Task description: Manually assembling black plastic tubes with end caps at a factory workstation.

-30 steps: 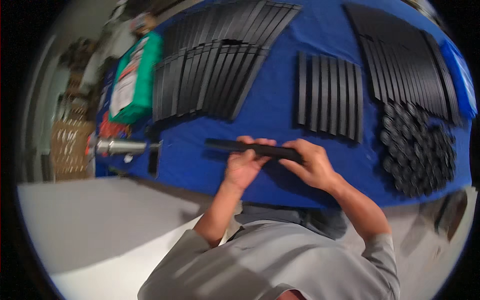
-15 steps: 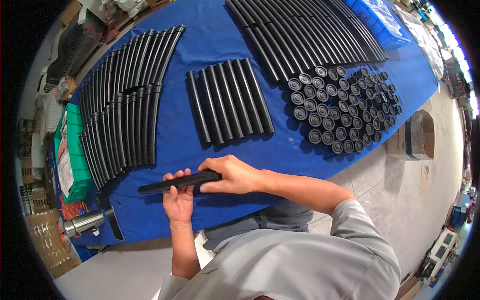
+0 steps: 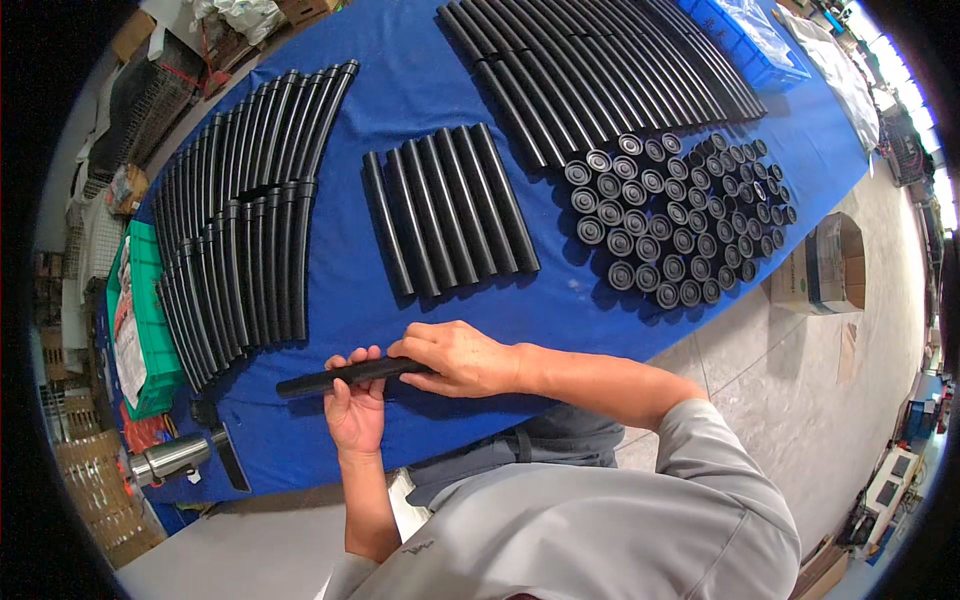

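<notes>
A black tube lies across my two hands above the near edge of the table. My left hand holds it from below near the middle, thumb on the near side and fingers on the far side. Wrapped over its right end is my right hand, which hides that end. Beyond my hands, a small group of loose black tubes lies side by side. To the right sit many round black caps with ringed tops, set close together.
Rows of capped black tubes lie at the left, and more long tubes at the far right. A green crate, a steel flask and a phone-like dark slab are at the left. A blue bin stands far right; a cardboard box is on the floor.
My right hand has slid slightly left along the tube, its fingers now lying flatter over the end. The left hand keeps its hold. The view has shifted a little.
</notes>
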